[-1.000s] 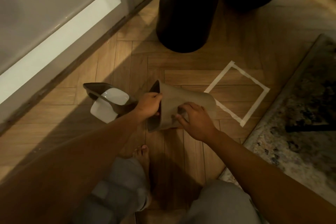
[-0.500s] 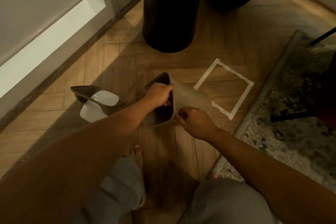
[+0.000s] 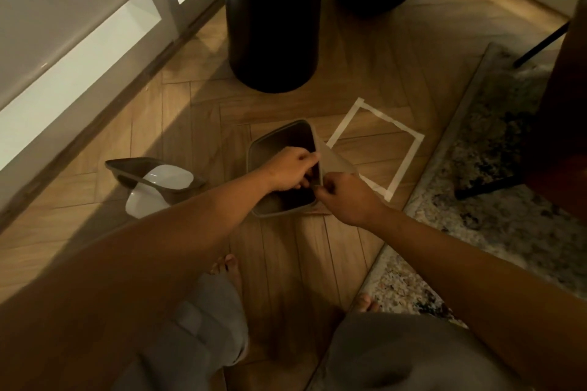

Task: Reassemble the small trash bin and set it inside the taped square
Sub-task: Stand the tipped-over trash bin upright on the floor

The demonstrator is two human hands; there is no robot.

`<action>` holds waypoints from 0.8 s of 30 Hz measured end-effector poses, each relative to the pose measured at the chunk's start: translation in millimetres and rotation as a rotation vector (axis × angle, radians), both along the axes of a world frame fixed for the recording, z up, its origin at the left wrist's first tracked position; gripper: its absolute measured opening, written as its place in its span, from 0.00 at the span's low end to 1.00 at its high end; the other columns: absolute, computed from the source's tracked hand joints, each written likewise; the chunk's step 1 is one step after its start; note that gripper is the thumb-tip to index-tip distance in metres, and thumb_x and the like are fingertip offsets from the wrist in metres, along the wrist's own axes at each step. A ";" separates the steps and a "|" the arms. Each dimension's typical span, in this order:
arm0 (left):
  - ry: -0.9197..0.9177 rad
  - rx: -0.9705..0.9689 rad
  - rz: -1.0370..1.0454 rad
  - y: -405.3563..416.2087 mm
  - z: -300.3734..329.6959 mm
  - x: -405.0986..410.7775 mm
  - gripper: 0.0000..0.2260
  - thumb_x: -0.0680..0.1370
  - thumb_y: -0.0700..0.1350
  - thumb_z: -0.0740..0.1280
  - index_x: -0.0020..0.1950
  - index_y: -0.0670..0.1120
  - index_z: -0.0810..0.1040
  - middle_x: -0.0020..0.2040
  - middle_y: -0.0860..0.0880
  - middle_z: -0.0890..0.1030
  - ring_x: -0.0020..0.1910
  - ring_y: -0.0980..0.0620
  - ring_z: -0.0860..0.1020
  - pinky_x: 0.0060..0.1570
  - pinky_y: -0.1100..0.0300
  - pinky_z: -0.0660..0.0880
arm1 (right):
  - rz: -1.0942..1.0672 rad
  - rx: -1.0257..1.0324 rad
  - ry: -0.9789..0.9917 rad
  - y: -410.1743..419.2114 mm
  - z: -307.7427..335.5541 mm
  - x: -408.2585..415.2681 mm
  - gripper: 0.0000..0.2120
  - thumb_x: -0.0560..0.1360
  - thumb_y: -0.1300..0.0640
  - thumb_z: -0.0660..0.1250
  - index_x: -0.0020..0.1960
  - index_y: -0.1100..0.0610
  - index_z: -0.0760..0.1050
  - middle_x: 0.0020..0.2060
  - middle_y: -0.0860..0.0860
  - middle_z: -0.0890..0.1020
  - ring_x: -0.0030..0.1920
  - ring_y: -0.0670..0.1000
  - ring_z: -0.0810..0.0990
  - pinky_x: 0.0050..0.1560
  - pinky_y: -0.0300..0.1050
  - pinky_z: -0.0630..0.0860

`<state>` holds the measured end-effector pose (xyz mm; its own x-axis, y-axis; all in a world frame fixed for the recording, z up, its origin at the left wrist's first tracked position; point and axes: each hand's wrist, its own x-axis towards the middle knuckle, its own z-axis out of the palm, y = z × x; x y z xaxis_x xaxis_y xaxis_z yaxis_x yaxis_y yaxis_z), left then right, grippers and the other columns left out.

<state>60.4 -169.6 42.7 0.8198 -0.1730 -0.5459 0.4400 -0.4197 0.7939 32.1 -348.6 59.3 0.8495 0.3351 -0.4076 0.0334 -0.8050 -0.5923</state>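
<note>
Bin body [image 3: 281, 149] now tipped upright vs 1s ago. L hand [image 3: 290, 170] & R hand [image 3: 344, 197] both pinching rim. Lid [image 3: 158, 181] still off; taped square [image 3: 374, 149] unfilled.

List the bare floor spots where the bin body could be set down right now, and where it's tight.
Free: the floor inside the taped square, bordered by the bin body, the rug and the black cylinder; also the planks between the bin body and the lid. Crowded: at the bin's rim, where the left hand and right hand meet.
</note>
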 end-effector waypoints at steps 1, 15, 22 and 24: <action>-0.085 0.078 -0.057 1.6 -0.2 -3.5 0.15 0.83 0.57 0.61 0.55 0.47 0.81 0.45 0.51 0.83 0.42 0.53 0.83 0.40 0.57 0.77 | -0.009 0.004 -0.005 -1.4 0.8 2.0 0.18 0.81 0.51 0.67 0.33 0.50 0.70 0.28 0.47 0.75 0.29 0.45 0.73 0.32 0.42 0.65; 0.031 0.431 0.173 65.4 -43.9 -31.6 0.36 0.82 0.58 0.61 0.82 0.42 0.50 0.80 0.40 0.57 0.77 0.39 0.61 0.72 0.50 0.60 | -0.116 0.110 -0.105 -8.1 -12.8 -0.4 0.17 0.79 0.42 0.69 0.62 0.51 0.77 0.53 0.44 0.80 0.48 0.43 0.81 0.41 0.34 0.73; -0.102 0.349 0.227 69.1 -56.5 -33.3 0.16 0.81 0.43 0.65 0.69 0.44 0.73 0.63 0.43 0.78 0.63 0.42 0.76 0.56 0.58 0.68 | -0.004 0.116 -0.246 -10.9 -13.0 13.3 0.30 0.82 0.51 0.64 0.82 0.46 0.60 0.67 0.49 0.78 0.56 0.47 0.80 0.45 0.28 0.71; -0.114 0.363 0.223 70.7 -54.3 -33.2 0.16 0.81 0.43 0.65 0.69 0.44 0.74 0.63 0.43 0.79 0.62 0.42 0.77 0.56 0.57 0.70 | -0.006 0.089 -0.230 -9.5 -8.3 18.4 0.31 0.82 0.54 0.62 0.83 0.45 0.58 0.58 0.47 0.80 0.47 0.41 0.80 0.36 0.25 0.69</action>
